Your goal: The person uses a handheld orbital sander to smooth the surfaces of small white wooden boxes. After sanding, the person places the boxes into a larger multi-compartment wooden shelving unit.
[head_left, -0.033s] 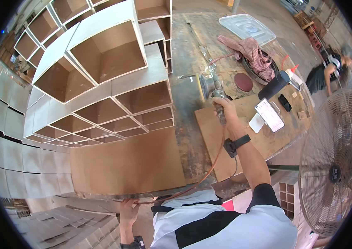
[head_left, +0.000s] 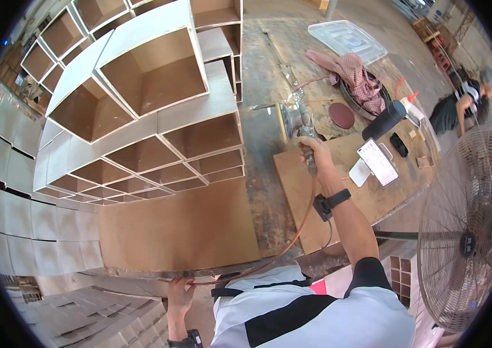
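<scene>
My right hand (head_left: 313, 152) is closed round the handle of an air sander (head_left: 299, 120), which rests tilted on the worktable with its round pad facing left toward the wooden cubby boxes. From the handle a reddish-brown air hose (head_left: 296, 235) curves down across the table edge to my left hand (head_left: 180, 294). The left hand is low at the front edge, its fingers closed on the hose and partly hidden. White-edged cubby units (head_left: 141, 155) with brown insides stand left of the sander. A maroon sanding disc (head_left: 341, 116) lies to its right.
A brown board (head_left: 182, 226) lies in front of the cubbies. Right of the sander are a dark bottle (head_left: 384, 120), a phone (head_left: 377, 161), a checked cloth (head_left: 350, 74) and a clear lid (head_left: 347, 40). A large fan (head_left: 466, 232) stands at right; another person (head_left: 463, 104) is beyond.
</scene>
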Demonstrator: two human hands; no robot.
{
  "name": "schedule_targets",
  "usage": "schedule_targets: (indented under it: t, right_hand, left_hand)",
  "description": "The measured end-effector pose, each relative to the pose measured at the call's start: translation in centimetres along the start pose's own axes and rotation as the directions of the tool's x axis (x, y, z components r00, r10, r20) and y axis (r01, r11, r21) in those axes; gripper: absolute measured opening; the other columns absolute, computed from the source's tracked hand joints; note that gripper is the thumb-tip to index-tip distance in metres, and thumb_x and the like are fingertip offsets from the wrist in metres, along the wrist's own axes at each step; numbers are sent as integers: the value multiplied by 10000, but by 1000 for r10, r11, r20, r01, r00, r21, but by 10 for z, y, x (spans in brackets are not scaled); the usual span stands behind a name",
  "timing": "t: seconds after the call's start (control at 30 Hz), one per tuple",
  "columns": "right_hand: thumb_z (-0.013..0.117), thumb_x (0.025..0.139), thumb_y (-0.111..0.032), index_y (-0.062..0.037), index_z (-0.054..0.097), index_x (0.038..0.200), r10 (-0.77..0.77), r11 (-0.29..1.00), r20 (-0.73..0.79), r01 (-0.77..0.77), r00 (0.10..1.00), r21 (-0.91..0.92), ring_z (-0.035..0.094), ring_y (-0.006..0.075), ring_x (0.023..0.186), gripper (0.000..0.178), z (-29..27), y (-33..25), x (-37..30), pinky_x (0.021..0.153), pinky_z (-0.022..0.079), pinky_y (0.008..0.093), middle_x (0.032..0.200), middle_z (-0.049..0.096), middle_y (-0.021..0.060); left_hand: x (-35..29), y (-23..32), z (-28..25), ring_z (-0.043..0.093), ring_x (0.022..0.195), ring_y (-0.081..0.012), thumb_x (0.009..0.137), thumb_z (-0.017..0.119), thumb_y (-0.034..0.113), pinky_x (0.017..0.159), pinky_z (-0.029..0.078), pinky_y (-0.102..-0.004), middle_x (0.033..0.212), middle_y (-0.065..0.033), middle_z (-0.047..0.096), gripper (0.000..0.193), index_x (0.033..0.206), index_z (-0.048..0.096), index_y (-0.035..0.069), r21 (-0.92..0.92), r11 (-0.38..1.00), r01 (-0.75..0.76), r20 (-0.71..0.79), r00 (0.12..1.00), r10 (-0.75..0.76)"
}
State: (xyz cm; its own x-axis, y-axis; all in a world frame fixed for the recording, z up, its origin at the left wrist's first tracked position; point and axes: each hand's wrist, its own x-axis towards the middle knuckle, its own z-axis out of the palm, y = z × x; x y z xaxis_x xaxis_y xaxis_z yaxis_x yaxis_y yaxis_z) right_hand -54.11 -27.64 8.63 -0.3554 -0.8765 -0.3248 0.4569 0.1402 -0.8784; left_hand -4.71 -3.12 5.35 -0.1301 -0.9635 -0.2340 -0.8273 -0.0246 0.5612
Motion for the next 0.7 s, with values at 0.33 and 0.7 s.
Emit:
schedule_targets:
  t: [0.33,0.7]
  right_hand:
    - [689,836,-177,47,580,944,6,999,70,-3,998,-48,566,160,542,272,-4,10,10,476,473,267,763,591,81]
    - [742,774,-147,48,480,1043,-165,923,11,158,986,-351,541,120,527,423,13,7,2,463,475,267,720,557,59]
  left_hand:
    - [1,-1,1,605,936,-356,709,741,100,880,440,-442,896,-140,679,200,902,707,57,-38,999,9,4,1000,-9]
    - [1,6,-3,602,933,-356,718,738,99,891,429,-449,884,-128,683,190,899,696,58,-1,1000,1,-19,1000,-1]
